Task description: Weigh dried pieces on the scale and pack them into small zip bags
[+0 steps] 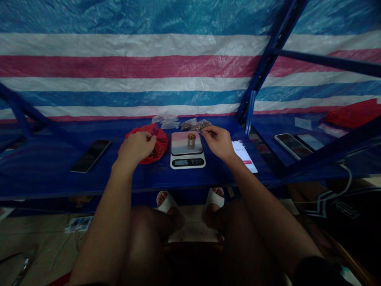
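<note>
A white kitchen scale [187, 153] with a lit display sits on the blue shelf [53, 174], and a small metal cup [191, 138] of brown bits stands on its platform. My left hand [137, 146] is curled over a red plastic bag [162, 145] of brown pieces left of the scale, fingers pinched together. My right hand [218, 142] hovers just right of the cup, pinching a small thin thing near several clear packets [195, 124] behind the scale.
A dark phone [90, 155] lies at the left of the shelf, a lit phone [244, 155] right of the scale, two more phones [293, 145] farther right. Another red bag [354, 112] lies far right. Blue frame bars [264, 65] cross overhead. Sandalled feet [166, 201] show below.
</note>
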{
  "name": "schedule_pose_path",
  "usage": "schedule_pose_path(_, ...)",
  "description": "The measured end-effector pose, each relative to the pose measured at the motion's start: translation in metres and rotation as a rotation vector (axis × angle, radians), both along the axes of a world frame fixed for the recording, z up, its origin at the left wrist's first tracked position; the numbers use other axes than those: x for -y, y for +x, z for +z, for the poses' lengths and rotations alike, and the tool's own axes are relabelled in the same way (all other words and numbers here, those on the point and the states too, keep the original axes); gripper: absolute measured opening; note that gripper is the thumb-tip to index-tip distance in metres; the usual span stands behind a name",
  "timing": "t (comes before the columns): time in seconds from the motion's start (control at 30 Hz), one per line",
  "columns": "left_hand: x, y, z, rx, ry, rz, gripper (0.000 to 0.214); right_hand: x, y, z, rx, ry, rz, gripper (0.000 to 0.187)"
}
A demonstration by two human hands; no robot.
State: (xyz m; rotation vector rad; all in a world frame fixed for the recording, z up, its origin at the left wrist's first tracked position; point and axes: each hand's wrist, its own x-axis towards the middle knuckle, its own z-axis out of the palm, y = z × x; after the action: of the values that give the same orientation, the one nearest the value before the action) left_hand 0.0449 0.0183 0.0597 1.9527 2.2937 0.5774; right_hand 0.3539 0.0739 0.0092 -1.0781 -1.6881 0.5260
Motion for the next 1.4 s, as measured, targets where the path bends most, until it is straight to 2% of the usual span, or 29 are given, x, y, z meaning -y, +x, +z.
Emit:
schedule_pose_path(0.1, -0.005, -0.022, -0.012, -0.108, -0.174, 0.003, 0.012, 0.001, -0.001, 0.0, -0.004, -0.006, -0.009, 0.018)
schedule_pose_path(0.23, -0.012, -0.032, -0.028, -0.09, -0.153, -0.161, 0.007, 0.001, -0.004, 0.0, 0.005, -0.004, -0.008, 0.02)
schedule_pose_path(0.3, -0.013, -0.032, -0.03, -0.094, -0.158, -0.171, 0.008, 0.002, -0.004, 0.001, 0.014, -0.006, -0.009, 0.019)
schedule_pose_path(0.47, -0.009, -0.026, -0.024, -0.113, -0.154, -0.071, 0.012, 0.003, -0.005, 0.003, 0.014, -0.003, 0.007, 0.016)
schedule_pose_path(0.57, -0.007, -0.024, -0.02, -0.109, -0.061, -0.06, 0.011, 0.003, -0.005, 0.003, 0.011, -0.003, 0.008, 0.016)
schedule_pose_path(0.7, -0.004, -0.018, -0.01, -0.096, 0.064, -0.035, 0.02, 0.003, -0.005, 0.002, -0.005, -0.006, 0.012, 0.017)
schedule_pose_path(0.8, 0.001, -0.01, 0.003, -0.024, 0.137, 0.033, 0.02, 0.004, -0.005, 0.004, -0.028, -0.012, 0.012, 0.018)
schedule_pose_path(0.9, 0.005, 0.001, 0.015, 0.111, 0.291, 0.083, 0.023, 0.007, -0.008, 0.008, -0.066, 0.001, 0.013, 0.019)
schedule_pose_path(1.0, 0.003, 0.022, 0.017, 0.252, 0.391, -0.012, 0.024, 0.01, -0.014, 0.011, -0.099, 0.027, 0.006, 0.02)
schedule_pose_path(1.1, -0.006, 0.051, 0.01, 0.311, 0.387, -0.234, 0.02, 0.01, -0.021, 0.012, -0.096, 0.04, 0.014, 0.019)
schedule_pose_path(1.2, -0.018, 0.078, 0.0, 0.278, 0.35, -0.455, 0.017, 0.008, -0.023, 0.011, -0.074, 0.053, 0.042, 0.019)
schedule_pose_path(1.27, -0.024, 0.089, -0.004, 0.234, 0.329, -0.522, 0.017, 0.006, -0.022, 0.01, -0.049, 0.058, 0.049, 0.018)
schedule_pose_path(1.4, -0.028, 0.096, -0.006, 0.16, 0.316, -0.55, 0.018, 0.005, -0.018, 0.009, 0.013, 0.064, 0.074, 0.015)
